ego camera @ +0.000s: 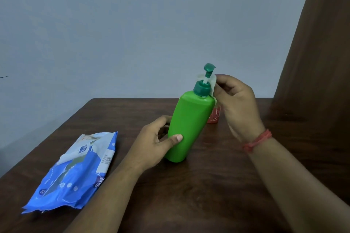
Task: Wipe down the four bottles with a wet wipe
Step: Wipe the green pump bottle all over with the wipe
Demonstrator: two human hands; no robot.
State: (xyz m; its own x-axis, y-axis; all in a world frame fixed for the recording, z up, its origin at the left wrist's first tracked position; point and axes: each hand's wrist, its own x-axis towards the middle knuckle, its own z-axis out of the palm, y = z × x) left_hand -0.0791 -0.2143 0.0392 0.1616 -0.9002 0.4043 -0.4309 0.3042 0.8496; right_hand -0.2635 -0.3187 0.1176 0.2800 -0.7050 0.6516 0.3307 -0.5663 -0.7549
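A person's left hand (pixel 151 144) grasps the lower body of a green pump bottle (pixel 189 125), tilting it on a dark wooden table (pixel 208 185). The right hand (pixel 236 104), raised beside the pump, pinches a white wet wipe (pixel 213 83) against the bottle's neck. A small red container (pixel 215 116) stands partly hidden behind the bottle. A blue wipes pack (pixel 75 172) lies to the left.

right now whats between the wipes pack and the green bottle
In the head view, the left hand and its forearm lie between the wipes pack and the green bottle, gripping the bottle; the rest is bare table.
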